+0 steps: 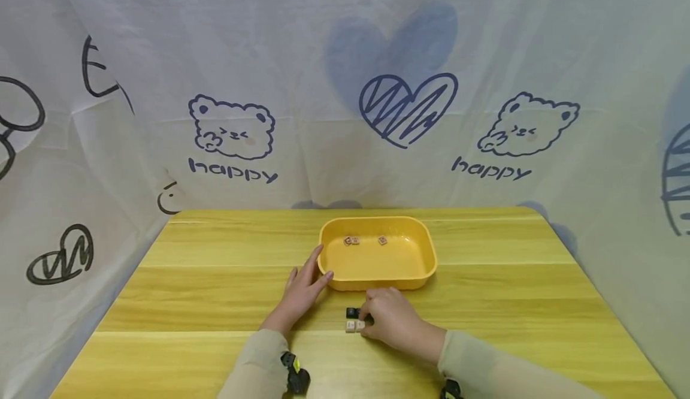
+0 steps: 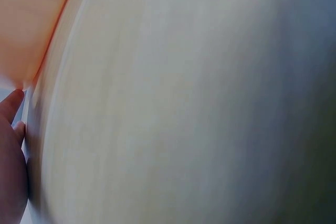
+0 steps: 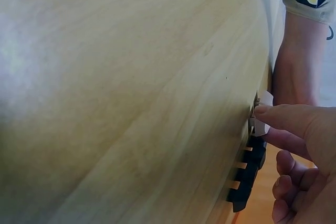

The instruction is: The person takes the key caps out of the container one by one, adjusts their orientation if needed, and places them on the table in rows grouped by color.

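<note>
Two white keycaps (image 1: 350, 326) lie side by side on the table, just below a row of black keycaps (image 1: 353, 313). My right hand (image 1: 396, 321) pinches the right-hand white keycap (image 3: 261, 127) between thumb and index finger, and covers part of the black row. From the right wrist, several black keycaps (image 3: 244, 177) show in a line beyond the white ones. My left hand (image 1: 303, 296) rests with extended fingers against the left end of a yellow tray (image 1: 377, 284). A few pinkish keycaps (image 1: 382, 240) lie inside that tray, near its far wall.
The tray stands toward the back of the wood-grain table (image 1: 215, 291), behind the keycap rows. A white printed cloth (image 1: 302, 87) hangs behind the table and at both sides. Each wrist wears a black camera (image 1: 295, 375).
</note>
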Demonstrator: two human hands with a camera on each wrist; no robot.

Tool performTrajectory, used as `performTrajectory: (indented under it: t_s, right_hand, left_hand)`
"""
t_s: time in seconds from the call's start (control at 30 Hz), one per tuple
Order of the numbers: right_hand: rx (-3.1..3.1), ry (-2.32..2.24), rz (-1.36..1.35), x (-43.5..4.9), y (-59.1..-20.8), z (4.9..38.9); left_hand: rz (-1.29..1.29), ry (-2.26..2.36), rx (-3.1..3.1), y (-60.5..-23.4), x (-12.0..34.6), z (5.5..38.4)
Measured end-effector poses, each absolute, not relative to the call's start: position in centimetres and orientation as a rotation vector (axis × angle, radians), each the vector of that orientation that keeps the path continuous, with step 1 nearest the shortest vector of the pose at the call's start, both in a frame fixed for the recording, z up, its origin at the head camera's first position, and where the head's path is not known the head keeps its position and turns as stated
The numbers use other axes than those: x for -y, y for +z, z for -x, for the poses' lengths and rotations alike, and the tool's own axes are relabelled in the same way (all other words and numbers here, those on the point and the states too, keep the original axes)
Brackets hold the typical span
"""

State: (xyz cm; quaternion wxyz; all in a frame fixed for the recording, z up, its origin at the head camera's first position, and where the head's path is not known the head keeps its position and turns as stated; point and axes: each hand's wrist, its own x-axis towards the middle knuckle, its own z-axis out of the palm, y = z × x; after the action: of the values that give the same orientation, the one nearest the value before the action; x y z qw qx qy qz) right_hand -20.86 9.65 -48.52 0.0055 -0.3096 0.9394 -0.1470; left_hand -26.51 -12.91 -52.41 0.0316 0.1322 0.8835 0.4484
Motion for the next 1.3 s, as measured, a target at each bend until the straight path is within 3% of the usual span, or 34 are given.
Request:
performTrajectory:
  t_s: [0.5,0.83,1.3]
  right_hand:
    - [-2.937,-0.478,0.976,-9.8,-48.5,21.0]
    - [-2.947,-0.540,0.978,-10.4,-46.0,21.7]
    - [-2.975,-0.678,0.725,-11.8,-43.4,26.6]
  left_hand:
    - [-0.400,1.389,-2.714,-52.5,12.8,26.6]
    - [-0.410,1.382,-2.705,-52.2,12.9,26.5]
    - [-0.423,1.381,-2.707,-52.5,13.1,26.6]
